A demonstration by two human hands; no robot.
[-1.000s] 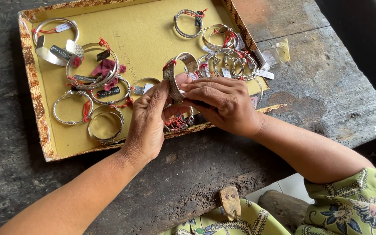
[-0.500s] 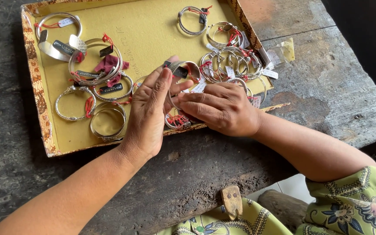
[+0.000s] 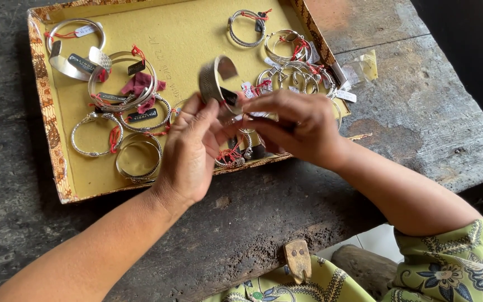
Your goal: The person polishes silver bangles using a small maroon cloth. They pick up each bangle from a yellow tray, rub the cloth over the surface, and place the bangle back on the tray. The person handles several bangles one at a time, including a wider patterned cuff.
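Observation:
A shallow yellow tray [image 3: 118, 179] with a patterned brown rim lies on a dark wooden table and holds several silver bracelets with red strings and tags. My left hand [image 3: 188, 151] and my right hand [image 3: 294, 126] meet above the tray's near edge. Between their fingertips they lift a wide silver cuff bracelet [image 3: 213, 78] with a small black tag. Under the hands lies a thin bangle with red string [image 3: 231, 156], partly hidden.
Wide cuffs [image 3: 74, 61] and stacked bangles [image 3: 121, 89] fill the tray's left side; more bangles [image 3: 286, 47] crowd its right. A clear plastic bag [image 3: 361, 67] lies on the table right of the tray. A small wooden piece [image 3: 297, 260] sits at the table's near edge.
Both hands have risen from the tray's near edge, lifting the wide silver cuff up and away from the other bracelets.

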